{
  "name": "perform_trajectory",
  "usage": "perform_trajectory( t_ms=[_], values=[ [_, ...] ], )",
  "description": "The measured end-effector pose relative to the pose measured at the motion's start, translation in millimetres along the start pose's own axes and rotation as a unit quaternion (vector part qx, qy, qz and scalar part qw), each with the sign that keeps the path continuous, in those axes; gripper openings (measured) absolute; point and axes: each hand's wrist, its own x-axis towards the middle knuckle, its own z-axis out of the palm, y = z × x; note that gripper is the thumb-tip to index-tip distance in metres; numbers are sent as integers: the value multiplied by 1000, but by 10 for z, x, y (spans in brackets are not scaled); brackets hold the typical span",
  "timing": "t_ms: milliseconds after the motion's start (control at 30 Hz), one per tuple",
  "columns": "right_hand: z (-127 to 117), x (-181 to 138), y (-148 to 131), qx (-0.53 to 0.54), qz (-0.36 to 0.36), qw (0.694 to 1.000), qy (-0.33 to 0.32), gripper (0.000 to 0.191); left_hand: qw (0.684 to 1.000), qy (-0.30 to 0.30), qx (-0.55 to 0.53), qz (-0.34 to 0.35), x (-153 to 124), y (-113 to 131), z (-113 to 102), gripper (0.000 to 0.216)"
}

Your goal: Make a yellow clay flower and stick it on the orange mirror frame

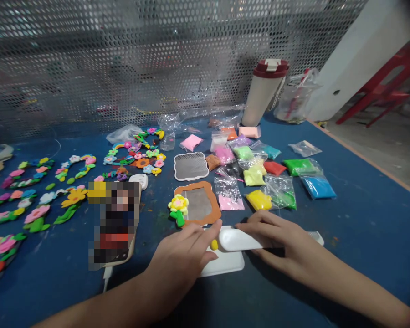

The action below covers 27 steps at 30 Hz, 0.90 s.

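My right hand (276, 243) is closed round a white plastic tool (237, 239) that lies across a white board (225, 263) near the table's front edge. My left hand (186, 255) rests on the board's left side, fingers curled, fingertips beside a small yellow clay ball (213, 244) at the tool's tip. Just beyond the hands lies a small mirror with an orange clay frame (198, 204), a yellow clay flower (178, 205) with a green stem on its left edge.
Clay-decorated frames (136, 155) and flower pieces (37, 214) cover the left of the blue table (362, 214). A phone (114, 223) lies left of my hands. Several bags of coloured clay (259, 175), a second mirror (190, 166) and a tumbler (264, 91) stand behind; a perforated screen (140, 59) backs the table.
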Motion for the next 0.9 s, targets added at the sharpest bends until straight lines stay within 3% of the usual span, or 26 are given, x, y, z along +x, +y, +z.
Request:
perform_trajectory(
  t_ms=[133, 267, 400, 600, 700, 900],
  values=[
    [4, 13, 20, 16, 8, 1000, 13, 32, 999, 30, -8, -7, -24, -11, -78, 41],
    [41, 17, 20, 34, -24, 999, 17, 32, 991, 115, -13, 62, -110, -80, -197, 38],
    [106, 25, 15, 25, -37, 999, 24, 31, 990, 111, -41, 74, -195, -133, -186, 22],
    [171, 63, -18, 22, -20, 999, 35, 31, 986, 141, -37, 81, -255, -148, -53, 20],
    [190, 78, -20, 28, -12, 999, 42, 32, 985, 135, -44, 96, -238, -157, -44, 22],
    [197, 138, -36, 72, 29, 997, 21, 27, 986, 46, -29, 156, -224, -195, 74, 29]
  ],
)
